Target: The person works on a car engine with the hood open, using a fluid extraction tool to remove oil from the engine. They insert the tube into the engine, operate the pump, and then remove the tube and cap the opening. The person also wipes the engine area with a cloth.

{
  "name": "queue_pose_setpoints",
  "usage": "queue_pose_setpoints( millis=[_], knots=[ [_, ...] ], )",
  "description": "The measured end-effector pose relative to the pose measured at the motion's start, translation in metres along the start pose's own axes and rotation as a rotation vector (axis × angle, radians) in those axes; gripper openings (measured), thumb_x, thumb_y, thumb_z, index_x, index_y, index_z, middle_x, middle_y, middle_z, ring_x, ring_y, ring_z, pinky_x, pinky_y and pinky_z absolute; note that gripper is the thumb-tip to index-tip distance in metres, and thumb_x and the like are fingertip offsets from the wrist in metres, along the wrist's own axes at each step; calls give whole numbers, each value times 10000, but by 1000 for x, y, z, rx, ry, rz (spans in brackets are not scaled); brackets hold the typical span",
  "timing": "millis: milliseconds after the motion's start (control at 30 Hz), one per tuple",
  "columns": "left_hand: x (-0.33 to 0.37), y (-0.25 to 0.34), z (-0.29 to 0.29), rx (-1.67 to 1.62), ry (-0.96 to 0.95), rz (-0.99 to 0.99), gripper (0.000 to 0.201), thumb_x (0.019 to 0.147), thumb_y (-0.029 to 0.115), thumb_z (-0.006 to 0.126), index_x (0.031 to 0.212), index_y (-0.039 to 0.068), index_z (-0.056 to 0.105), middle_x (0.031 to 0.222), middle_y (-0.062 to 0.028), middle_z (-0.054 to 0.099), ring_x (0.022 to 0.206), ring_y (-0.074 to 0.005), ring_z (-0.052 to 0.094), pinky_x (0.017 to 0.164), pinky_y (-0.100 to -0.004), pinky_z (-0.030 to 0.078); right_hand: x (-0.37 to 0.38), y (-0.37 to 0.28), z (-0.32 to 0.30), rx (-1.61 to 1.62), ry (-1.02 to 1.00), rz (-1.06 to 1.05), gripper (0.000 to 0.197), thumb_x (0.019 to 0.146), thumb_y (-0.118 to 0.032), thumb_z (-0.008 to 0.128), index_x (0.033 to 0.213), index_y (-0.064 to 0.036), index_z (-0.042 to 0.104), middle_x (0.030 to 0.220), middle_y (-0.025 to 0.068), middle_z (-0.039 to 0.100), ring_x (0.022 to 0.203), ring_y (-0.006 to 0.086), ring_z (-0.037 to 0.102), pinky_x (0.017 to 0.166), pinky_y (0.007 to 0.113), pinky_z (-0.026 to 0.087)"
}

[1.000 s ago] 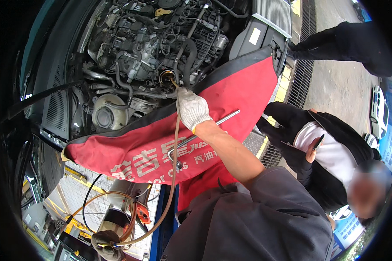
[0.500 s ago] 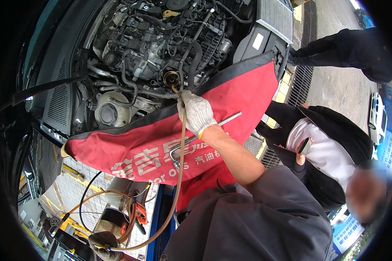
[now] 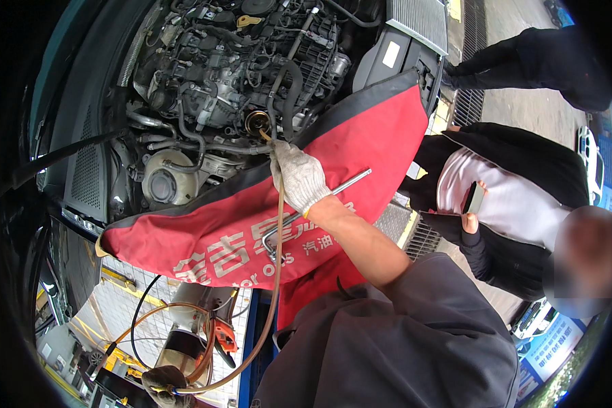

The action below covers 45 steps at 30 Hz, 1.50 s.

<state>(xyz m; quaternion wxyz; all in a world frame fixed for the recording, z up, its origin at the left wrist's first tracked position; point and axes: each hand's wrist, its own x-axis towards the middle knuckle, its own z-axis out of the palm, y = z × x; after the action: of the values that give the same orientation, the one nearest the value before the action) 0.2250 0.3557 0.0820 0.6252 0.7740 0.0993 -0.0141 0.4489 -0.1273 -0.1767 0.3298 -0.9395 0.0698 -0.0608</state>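
Note:
My right hand (image 3: 300, 178), in a pale knit glove, is closed around a thin amber hose (image 3: 277, 251). The hose tip enters the round golden-brown opening (image 3: 258, 123) of a housing in the engine bay. From the glove the hose hangs over the red fender cover (image 3: 374, 146) and curves to the lower left. There my left hand (image 3: 166, 386), in a dirty dark glove, is closed around the hose beside a small blue fitting. A metal bar tool (image 3: 350, 182) with a bent handle lies on the cover behind my right wrist.
A cylinder tank (image 3: 183, 345) with a clear lower section and an orange-red handle (image 3: 224, 334) stands at the lower left. A white reservoir (image 3: 166, 178) sits in the bay. A person holding a phone (image 3: 474, 197) stands at right; another person (image 3: 544, 64) is beyond.
The view has shifted slightly, so the engine bay sits further left. Both hands keep their grip on the hose. The person with the phone appears slightly shifted in the view.

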Motion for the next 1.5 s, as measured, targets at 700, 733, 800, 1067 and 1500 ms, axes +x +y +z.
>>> queue_pose_setpoints(
  millis=[700,733,800,1067,1500],
  knots=[
    [33,31,80,165,8,-173,619,853,592,823,962,57,531,736,-31,565,541,-88,484,485,-244,343,23,40,60,6,29,113,256,963,-80,587,1209,-16,618,940,202,697,856,392,701,748,490,583],
    [31,29,80,171,55,-160,626,849,600,823,961,58,529,740,-31,567,543,-87,485,486,-240,346,27,42,60,12,52,71,246,956,-74,588,1193,-15,618,929,205,693,845,394,697,745,491,581],
    [31,27,79,178,136,-132,642,841,615,824,960,59,527,749,-30,572,547,-87,488,487,-234,353,33,44,57,19,91,31,226,943,-64,591,1161,-12,618,908,211,683,824,400,689,740,493,579],
    [39,17,137,35,47,-157,536,882,495,809,1037,33,586,849,-48,626,602,-111,529,532,-256,409,34,42,47,-133,-126,-56,282,894,-100,622,1158,-1,614,903,152,686,828,313,709,717,424,588],
    [11,32,169,-148,24,-212,472,893,368,816,1118,9,608,941,-92,664,729,-160,601,662,-302,481,52,46,54,-65,-129,-101,192,979,-100,542,1145,-11,578,843,175,706,794,357,728,709,468,587]
  ],
)
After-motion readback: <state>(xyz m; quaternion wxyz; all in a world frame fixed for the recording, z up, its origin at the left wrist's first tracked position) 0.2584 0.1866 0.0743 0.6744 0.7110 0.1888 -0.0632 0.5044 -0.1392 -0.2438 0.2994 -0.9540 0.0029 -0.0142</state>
